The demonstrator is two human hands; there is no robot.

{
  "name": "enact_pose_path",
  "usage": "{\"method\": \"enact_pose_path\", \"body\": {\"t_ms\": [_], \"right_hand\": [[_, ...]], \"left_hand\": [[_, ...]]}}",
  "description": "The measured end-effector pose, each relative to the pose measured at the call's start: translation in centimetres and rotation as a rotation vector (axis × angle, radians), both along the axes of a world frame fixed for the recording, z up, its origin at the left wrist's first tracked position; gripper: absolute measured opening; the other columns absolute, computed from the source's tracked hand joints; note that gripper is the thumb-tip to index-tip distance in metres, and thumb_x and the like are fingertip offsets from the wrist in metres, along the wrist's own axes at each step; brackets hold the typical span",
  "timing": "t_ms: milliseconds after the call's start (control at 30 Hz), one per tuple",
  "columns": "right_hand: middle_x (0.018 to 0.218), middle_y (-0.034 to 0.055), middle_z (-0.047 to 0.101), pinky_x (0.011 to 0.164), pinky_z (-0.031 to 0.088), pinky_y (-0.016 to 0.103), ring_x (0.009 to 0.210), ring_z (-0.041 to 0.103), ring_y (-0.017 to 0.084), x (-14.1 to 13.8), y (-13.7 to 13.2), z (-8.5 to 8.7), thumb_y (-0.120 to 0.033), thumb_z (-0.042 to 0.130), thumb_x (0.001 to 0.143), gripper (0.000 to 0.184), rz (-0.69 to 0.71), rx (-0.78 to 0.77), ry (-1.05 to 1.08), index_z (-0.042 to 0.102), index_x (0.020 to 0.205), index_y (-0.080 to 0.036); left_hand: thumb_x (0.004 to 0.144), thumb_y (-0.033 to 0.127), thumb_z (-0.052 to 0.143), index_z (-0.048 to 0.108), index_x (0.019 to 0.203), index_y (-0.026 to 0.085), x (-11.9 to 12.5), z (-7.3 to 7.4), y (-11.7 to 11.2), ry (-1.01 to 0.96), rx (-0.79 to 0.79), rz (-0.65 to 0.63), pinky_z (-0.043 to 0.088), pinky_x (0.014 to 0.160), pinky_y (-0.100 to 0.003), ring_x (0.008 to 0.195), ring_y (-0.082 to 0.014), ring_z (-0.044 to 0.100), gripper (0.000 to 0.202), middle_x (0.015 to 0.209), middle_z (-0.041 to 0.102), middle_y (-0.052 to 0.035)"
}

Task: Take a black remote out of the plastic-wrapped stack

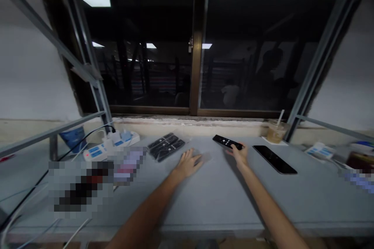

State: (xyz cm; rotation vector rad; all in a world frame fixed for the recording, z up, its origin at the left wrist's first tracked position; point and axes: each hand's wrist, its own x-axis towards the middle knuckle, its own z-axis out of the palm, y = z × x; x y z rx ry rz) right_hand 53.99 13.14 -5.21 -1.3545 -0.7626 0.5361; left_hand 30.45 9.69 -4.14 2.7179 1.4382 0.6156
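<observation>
My right hand [240, 156] grips the near end of a black remote control [224, 141], its far end pointing left and buttons facing up. My left hand [189, 163] lies low over the grey tabletop [210, 198] with its fingers spread. Beside its fingertips is a faint, clear film-like patch [206, 157], perhaps thin plastic; whether the hand touches it I cannot tell. Left of that hand, several dark remotes [166, 146] lie side by side in what looks like clear wrapping. To the right of my right hand a black smartphone [274, 159] rests screen up.
A power strip [97, 152] with plugs and cables occupies the left, next to a blue container [73, 139]. A drink cup with a straw [275, 132] stands at the back right. Metal frame posts [306, 58] flank the dark window [146, 66]. Blurred-out items lie at the left.
</observation>
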Motion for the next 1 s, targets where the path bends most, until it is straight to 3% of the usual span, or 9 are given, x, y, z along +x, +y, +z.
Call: {"method": "enact_pose_path", "body": {"t_ms": [100,200,267,367,467,567,733,900,1000], "right_hand": [[0.101,0.0122,0.049,0.069,0.044,0.039,0.089,0.050,0.026,0.4,-0.2,0.0,-0.030,0.058,0.050,0.060,-0.030,-0.026,-0.166,0.036,0.103,-0.017],[0.094,0.0139,0.053,0.077,0.034,0.046,0.095,0.045,0.034,1.0,-0.5,0.0,-0.032,0.060,0.046,0.058,-0.033,-0.061,-0.311,0.047,0.100,-0.014],[0.087,0.0160,0.056,0.072,0.035,0.046,0.088,0.049,0.036,1.5,-0.7,0.0,-0.039,0.059,0.051,0.060,-0.050,-0.165,-0.511,0.049,0.103,-0.012],[0.084,0.0146,0.059,0.066,0.037,0.042,0.081,0.053,0.033,1.7,-0.9,-0.2,-0.047,0.051,0.058,0.055,-0.089,-0.325,-0.802,0.053,0.103,-0.016],[0.087,0.0116,0.060,0.071,0.035,0.043,0.085,0.052,0.031,1.7,-1.1,-0.4,-0.046,0.047,0.061,0.048,-0.145,-0.386,-0.915,0.055,0.101,-0.020],[0.091,0.0102,0.060,0.074,0.033,0.043,0.087,0.052,0.030,1.6,-1.3,-0.7,-0.045,0.046,0.062,0.048,-0.166,-0.410,-0.925,0.054,0.102,-0.020],[0.095,0.0111,0.057,0.077,0.032,0.046,0.092,0.048,0.031,1.3,-1.5,-0.9,-0.051,0.047,0.059,0.056,-0.168,-0.348,-0.894,0.050,0.105,-0.020],[0.096,0.0135,0.055,0.078,0.030,0.048,0.096,0.045,0.033,0.9,-1.7,-0.8,-0.052,0.047,0.061,0.054,-0.191,-0.276,-0.817,0.048,0.105,-0.021],[0.097,0.0137,0.055,0.077,0.030,0.048,0.094,0.046,0.033,0.7,-2.0,-0.7,-0.052,0.045,0.061,0.055,-0.213,-0.250,-0.780,0.047,0.104,-0.019]], "left_hand": [[0.078,0.049,0.022,0.043,0.114,0.026,0.0,1.3,-0.5,-0.039,0.044,0.061,0.025,0.089,-0.042,0.111,-0.0237,0.032,0.048,0.122,0.037,-0.0087],[0.077,0.047,0.028,0.045,0.111,0.025,-1.0,3.9,-2.0,-0.130,0.163,0.149,0.027,0.087,-0.038,0.103,-0.0207,0.040,0.043,0.113,0.047,-0.0061],[0.078,0.044,0.031,0.050,0.104,0.026,-2.9,5.4,-3.8,-0.199,0.171,0.203,0.030,0.083,-0.033,0.095,-0.0175,0.047,0.037,0.100,0.055,-0.0027],[0.072,0.048,0.039,0.056,0.092,0.026,-7.7,6.3,-7.0,-0.247,0.016,0.384,0.036,0.071,-0.028,0.080,-0.0160,0.054,0.034,0.082,0.061,-0.0011],[0.063,0.051,0.046,0.057,0.088,0.024,-13.6,6.3,-9.8,-0.207,-0.087,0.676,0.037,0.063,-0.027,0.072,-0.0185,0.056,0.038,0.080,0.061,-0.0021],[0.064,0.053,0.041,0.053,0.099,0.021,-18.8,6.2,-11.6,-0.150,-0.008,0.885,0.038,0.065,-0.030,0.082,-0.0225,0.054,0.049,0.092,0.058,-0.0067],[0.050,0.071,0.035,0.053,0.099,0.010,-24.4,4.8,-12.3,-0.023,-0.081,1.232,0.032,0.077,-0.042,0.096,-0.0346,0.045,0.081,0.097,0.052,-0.0192],[0.048,0.072,0.034,0.054,0.096,0.003,-26.7,2.1,-11.8,0.049,-0.081,1.234,0.029,0.081,-0.043,0.101,-0.0371,0.039,0.085,0.100,0.049,-0.0237],[0.051,0.071,0.031,0.055,0.096,0.004,-26.9,2.1,-11.5,0.068,-0.075,1.219,0.030,0.079,-0.041,0.098,-0.0371,0.041,0.084,0.098,0.050,-0.0241]]}}
